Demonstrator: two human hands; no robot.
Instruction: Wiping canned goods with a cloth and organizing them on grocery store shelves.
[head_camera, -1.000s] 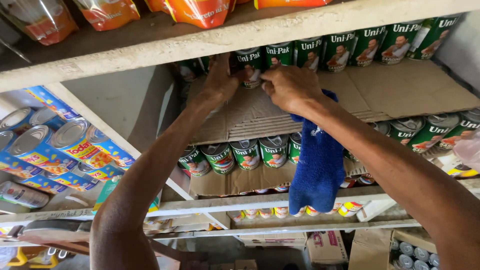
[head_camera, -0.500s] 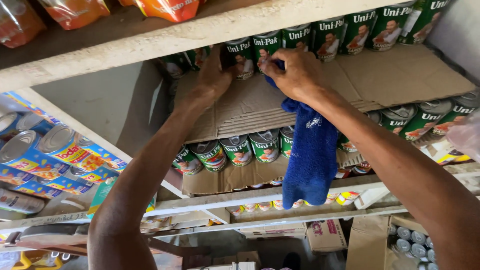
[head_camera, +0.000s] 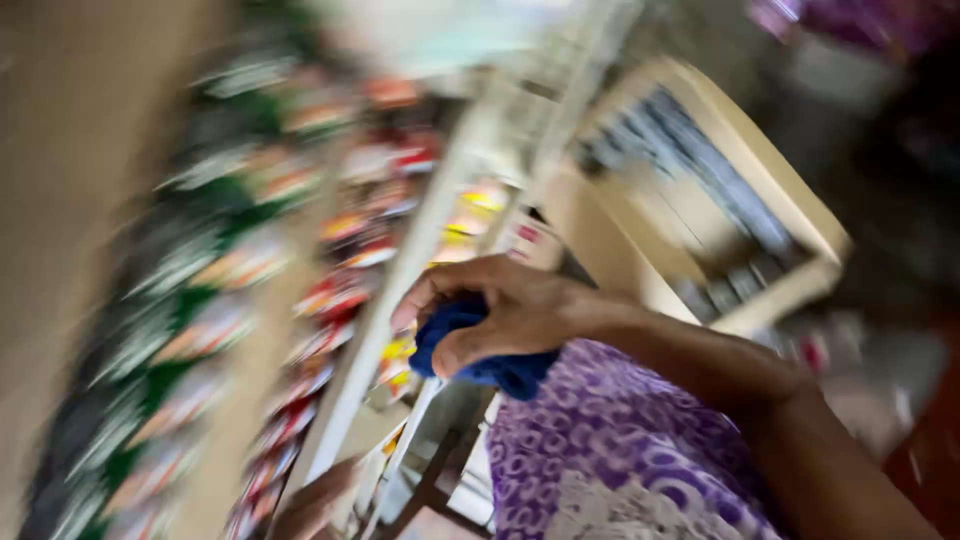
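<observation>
The view is heavily blurred and tilted. My right hand (head_camera: 505, 315) is closed around a bunched blue cloth (head_camera: 480, 355), held in front of my purple patterned garment (head_camera: 620, 450), just right of a white shelf edge (head_camera: 395, 310). Part of my left hand (head_camera: 315, 500) shows at the bottom edge, below that shelf edge; its fingers are too blurred to read. Rows of green-labelled cans (head_camera: 190, 270) smear across the left.
Red and yellow packaged goods (head_camera: 350, 260) sit along the shelf beside the cans. An open cardboard box (head_camera: 720, 210) holding several grey cans stands at the right. A dark blurred area fills the far right.
The view has swung away from the shelf and tilted. My right hand has come down from the can row with the blue cloth bunched in it. My left hand has dropped low.
</observation>
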